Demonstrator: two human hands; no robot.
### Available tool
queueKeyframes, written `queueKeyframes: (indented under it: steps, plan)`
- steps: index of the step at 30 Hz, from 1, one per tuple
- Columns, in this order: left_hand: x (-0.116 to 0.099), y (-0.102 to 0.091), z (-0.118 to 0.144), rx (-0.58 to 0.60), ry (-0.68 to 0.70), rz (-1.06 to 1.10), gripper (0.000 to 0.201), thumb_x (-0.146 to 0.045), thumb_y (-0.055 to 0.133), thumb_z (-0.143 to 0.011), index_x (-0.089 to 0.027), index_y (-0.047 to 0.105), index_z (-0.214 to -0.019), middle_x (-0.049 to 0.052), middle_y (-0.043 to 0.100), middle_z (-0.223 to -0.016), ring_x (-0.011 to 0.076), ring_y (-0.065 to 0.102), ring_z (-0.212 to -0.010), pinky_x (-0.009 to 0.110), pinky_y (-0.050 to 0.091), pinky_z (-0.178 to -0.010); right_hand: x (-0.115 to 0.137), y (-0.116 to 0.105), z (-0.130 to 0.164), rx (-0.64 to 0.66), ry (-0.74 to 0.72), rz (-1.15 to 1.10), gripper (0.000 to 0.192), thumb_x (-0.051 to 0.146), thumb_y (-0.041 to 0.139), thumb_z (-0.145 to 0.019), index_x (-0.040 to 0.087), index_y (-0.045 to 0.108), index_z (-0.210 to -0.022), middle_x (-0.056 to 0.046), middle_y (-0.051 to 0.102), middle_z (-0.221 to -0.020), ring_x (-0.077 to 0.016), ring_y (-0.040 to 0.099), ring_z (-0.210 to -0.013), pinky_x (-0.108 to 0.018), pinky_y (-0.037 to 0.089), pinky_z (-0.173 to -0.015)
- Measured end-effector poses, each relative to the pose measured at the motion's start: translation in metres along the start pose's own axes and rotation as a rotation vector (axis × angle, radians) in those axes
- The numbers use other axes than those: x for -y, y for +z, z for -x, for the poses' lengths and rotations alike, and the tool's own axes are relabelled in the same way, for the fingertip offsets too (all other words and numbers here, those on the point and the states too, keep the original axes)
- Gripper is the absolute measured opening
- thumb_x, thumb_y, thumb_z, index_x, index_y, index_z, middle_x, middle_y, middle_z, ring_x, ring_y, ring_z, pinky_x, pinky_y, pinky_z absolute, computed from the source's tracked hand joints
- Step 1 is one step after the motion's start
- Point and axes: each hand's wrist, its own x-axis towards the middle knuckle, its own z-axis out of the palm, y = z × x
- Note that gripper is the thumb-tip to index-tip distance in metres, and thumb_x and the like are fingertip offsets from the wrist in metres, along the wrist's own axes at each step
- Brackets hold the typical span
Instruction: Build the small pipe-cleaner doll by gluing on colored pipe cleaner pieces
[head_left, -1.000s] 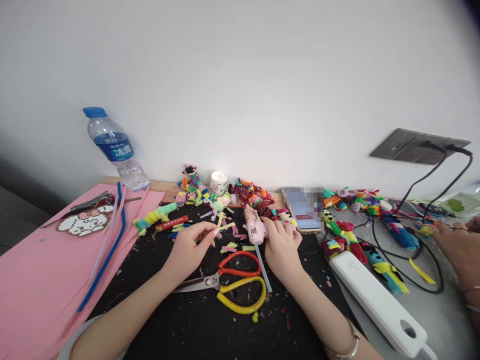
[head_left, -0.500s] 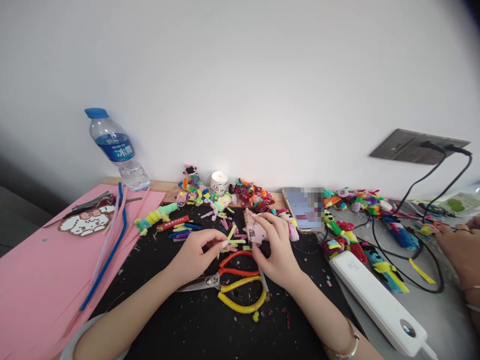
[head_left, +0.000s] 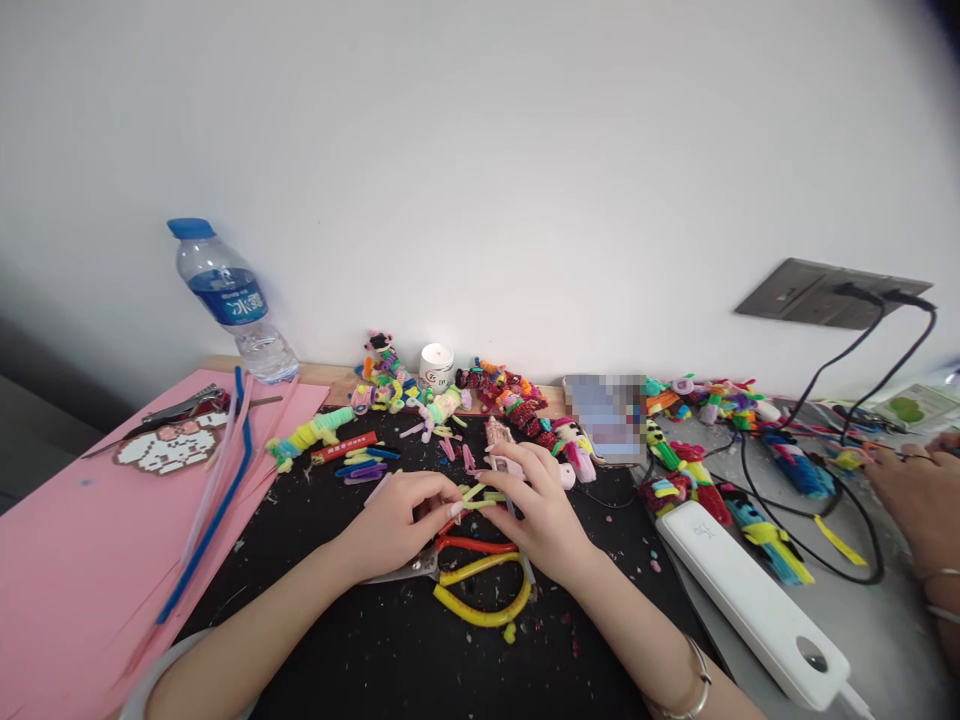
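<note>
Two bare hands meet at the centre of the frame over a black mat (head_left: 390,650). Left hand (head_left: 397,525): fingers pinched narrow on a short yellow-green pipe-cleaner piece (head_left: 477,494), held just above the mat. Right hand (head_left: 541,510): closed around a pale pink glue gun (head_left: 501,440), its body largely covered by the fingers, its tip next to the pipe-cleaner piece. Scissors (head_left: 472,575) with red and yellow loop handles lie on the mat directly below both hands. Upper left: a clear water bottle (head_left: 229,300) with a blue cap and a blue label bearing white characters too small to read. Left: pink paper sheets (head_left: 67,560) carrying a long blue pipe cleaner (head_left: 217,510). Centre, at the foot of the wall: a small white jar (head_left: 436,364) with dark print that cannot be made out, flanked by finished pipe-cleaner figures (head_left: 510,392). A red strip (head_left: 345,446) with illegible white lettering lies on the mat. Right of centre: a phone (head_left: 609,418), screen blurred. Lower right: a white power strip (head_left: 750,605). Far right edge: another person's hand (head_left: 911,495) among black cables (head_left: 817,560), which run up to a grey wall socket (head_left: 829,294).
</note>
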Motion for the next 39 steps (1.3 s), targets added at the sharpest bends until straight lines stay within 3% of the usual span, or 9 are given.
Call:
queueKeyframes:
  steps: [12,18,21,25,31,39]
  plan:
    - [0.001,0.001,0.001,0.005,0.000,-0.007,0.020,-0.028,0.050,-0.090,-0.016,0.065,-0.082,0.000,0.064,-0.071,0.0118,0.053,-0.060,0.022,0.040,-0.059,0.000,0.000,0.002,-0.007,0.011,-0.045,0.007,0.019,0.058,-0.088,0.022,0.065,-0.088,-0.009,0.059,-0.115,-0.0252,0.051,-0.107,-0.044,0.044,-0.089]
    - [0.006,0.002,0.003,-0.043,0.175,-0.102,0.013,-0.025,0.055,-0.089,-0.018,0.063,-0.098,0.001,0.064,-0.087,0.0105,0.055,-0.062,0.022,0.043,-0.060,0.000,0.000,0.003,-0.015,0.028,-0.075,0.008,0.018,0.058,-0.088,0.023,0.064,-0.086,-0.009,0.058,-0.115,-0.0244,0.052,-0.106,-0.043,0.045,-0.088]
    - [0.011,0.003,0.003,-0.086,0.293,-0.181,0.017,-0.021,0.056,-0.089,-0.019,0.061,-0.105,0.003,0.066,-0.098,0.0123,0.060,-0.072,0.023,0.047,-0.068,0.002,0.001,0.003,-0.017,0.023,-0.077,0.007,0.018,0.059,-0.087,0.022,0.064,-0.086,-0.008,0.058,-0.115,-0.0243,0.052,-0.106,-0.043,0.044,-0.089]
    - [0.015,0.005,0.002,-0.130,0.417,-0.299,0.015,-0.021,0.050,-0.094,-0.017,0.062,-0.102,0.005,0.069,-0.095,0.0162,0.064,-0.086,0.025,0.049,-0.075,0.005,0.001,0.002,-0.006,0.008,-0.073,0.008,0.017,0.059,-0.087,0.022,0.064,-0.085,-0.009,0.058,-0.116,-0.0243,0.052,-0.106,-0.043,0.044,-0.088]
    - [0.014,0.004,0.000,-0.227,0.602,-0.421,0.026,-0.022,0.041,-0.098,-0.015,0.066,-0.091,0.007,0.072,-0.087,0.0163,0.066,-0.076,0.025,0.051,-0.066,0.007,0.000,0.002,0.009,0.021,-0.089,0.008,0.017,0.059,-0.087,0.022,0.064,-0.083,-0.009,0.059,-0.114,-0.0242,0.053,-0.105,-0.043,0.045,-0.086]
    - [0.015,0.006,-0.001,-0.231,0.615,-0.383,0.025,-0.019,0.042,-0.097,-0.014,0.066,-0.092,0.008,0.072,-0.087,0.0162,0.067,-0.077,0.026,0.053,-0.067,0.007,0.002,0.002,0.018,0.048,-0.121,0.009,0.016,0.058,-0.087,0.021,0.064,-0.082,-0.009,0.059,-0.114,-0.0236,0.053,-0.106,-0.042,0.045,-0.088]
